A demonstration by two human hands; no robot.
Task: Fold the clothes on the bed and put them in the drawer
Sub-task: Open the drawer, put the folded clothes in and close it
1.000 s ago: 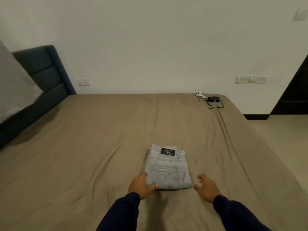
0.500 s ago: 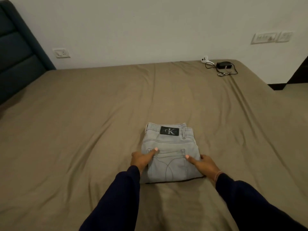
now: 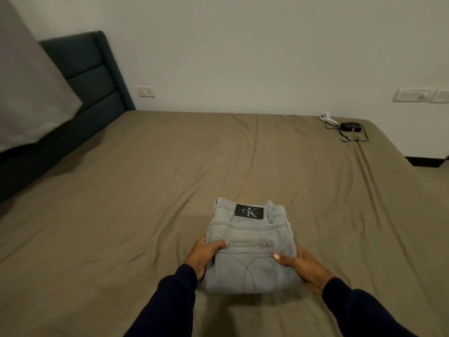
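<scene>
Grey, a pillow [image 3: 31,93] leans on the dark padded headboard [image 3: 94,76], far off to the left of the left hand [image 3: 204,257]. That hand grips the left edge of the folded light-grey jeans [image 3: 250,249], thumb on top and fingers curled underneath. The jeans sit on the olive-brown bed sheet [image 3: 121,203] between both hands, black label facing away from the person. The right hand [image 3: 303,268] clasps their right edge the same way. Well beyond it, near the bed's far corner, lie a white plug [image 3: 325,116] and a black charger with cable [image 3: 351,127].
</scene>
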